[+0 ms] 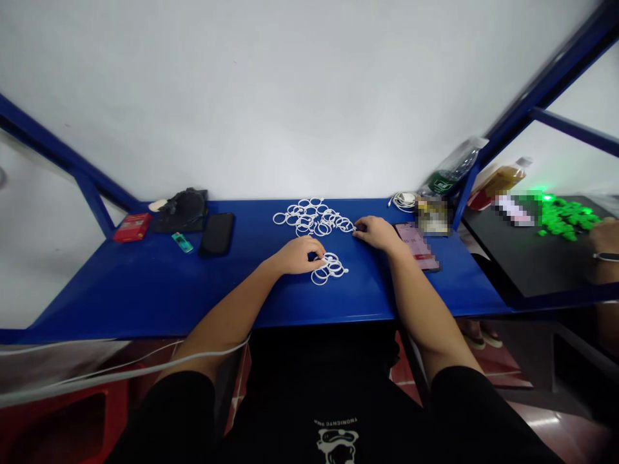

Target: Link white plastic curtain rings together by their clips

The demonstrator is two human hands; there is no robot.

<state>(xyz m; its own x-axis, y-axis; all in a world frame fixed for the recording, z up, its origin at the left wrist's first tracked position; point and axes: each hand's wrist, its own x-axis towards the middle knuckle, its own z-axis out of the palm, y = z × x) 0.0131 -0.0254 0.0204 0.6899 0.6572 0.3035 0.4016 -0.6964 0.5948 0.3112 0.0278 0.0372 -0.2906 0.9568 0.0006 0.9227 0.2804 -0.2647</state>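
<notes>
A loose pile of several white rings point(313, 218) lies at the back middle of the blue table point(145, 283). My left hand point(296, 255) rests fingers curled on a smaller bunch of white rings point(330, 269) nearer the front, pinching them. My right hand point(377, 232) reaches to the right edge of the big pile, its fingertips closed on a ring there.
A black phone point(217, 234), a teal lighter point(182, 242), a red box point(132, 227) and a black pouch point(181, 209) lie at the left. Another phone point(418, 246), a coiled white cable point(403, 201) and bottles point(452, 169) sit at the right. Green pieces point(568, 218) cover a neighbouring black table beside another person's arm point(604, 248).
</notes>
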